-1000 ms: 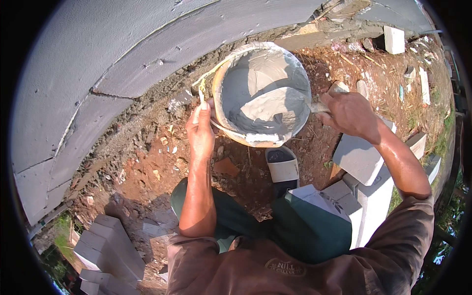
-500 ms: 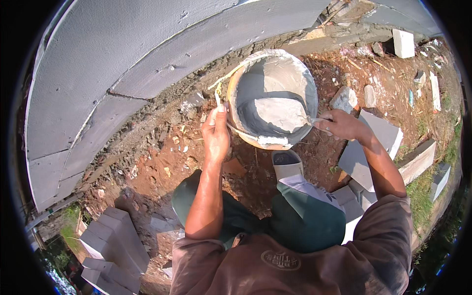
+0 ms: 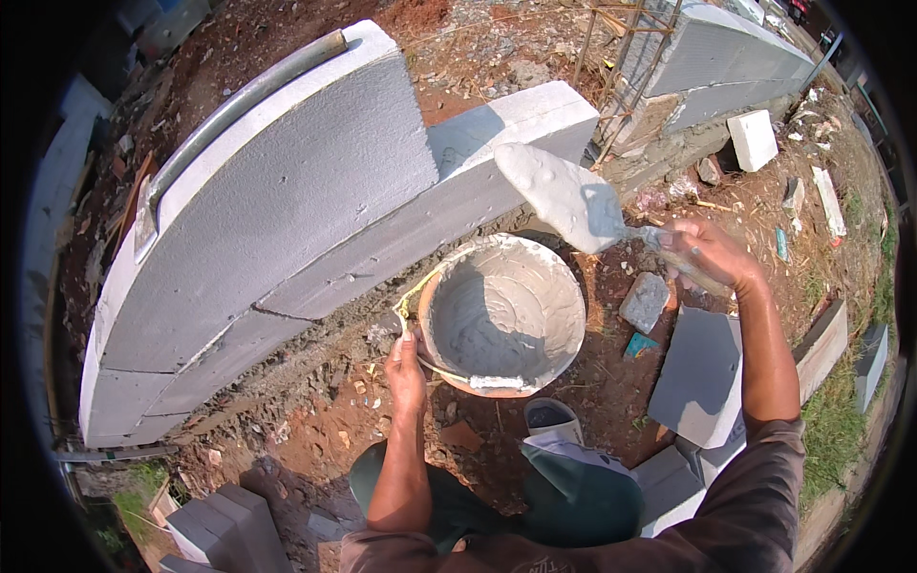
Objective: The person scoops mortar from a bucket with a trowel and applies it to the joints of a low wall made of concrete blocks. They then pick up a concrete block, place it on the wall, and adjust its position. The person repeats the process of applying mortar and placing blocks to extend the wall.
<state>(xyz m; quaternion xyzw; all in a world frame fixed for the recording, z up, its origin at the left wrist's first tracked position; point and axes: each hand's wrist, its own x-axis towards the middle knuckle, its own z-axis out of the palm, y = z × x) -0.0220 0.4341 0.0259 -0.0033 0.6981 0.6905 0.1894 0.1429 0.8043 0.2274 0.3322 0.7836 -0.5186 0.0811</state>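
My right hand (image 3: 705,256) grips the handle of a trowel (image 3: 564,199), whose broad blade is coated with grey mortar. The blade is raised beyond the bucket, in front of the low step of the block wall. Below it stands an orange bucket (image 3: 427,334) crusted with mortar, with wet grey mortar (image 3: 497,306) inside. At the bucket's left side my left hand (image 3: 406,372) is closed on its handle, where a yellow cord (image 3: 403,307) is tied. The wall (image 3: 306,181) is of grey blocks, higher at left and lower behind the trowel.
A metal tube (image 3: 248,95) lies along the wall's top. Loose grey blocks (image 3: 702,372) lie to my right, others (image 3: 229,525) at lower left. A stone chunk (image 3: 645,302) sits right of the bucket. Thin steel rods (image 3: 640,67) stand beyond the wall's end.
My right hand has lifted the mortar-laden trowel out of the bucket, up and away toward the wall. My left hand keeps its hold on the bucket's handle. The view has tilted up, showing the wall top.
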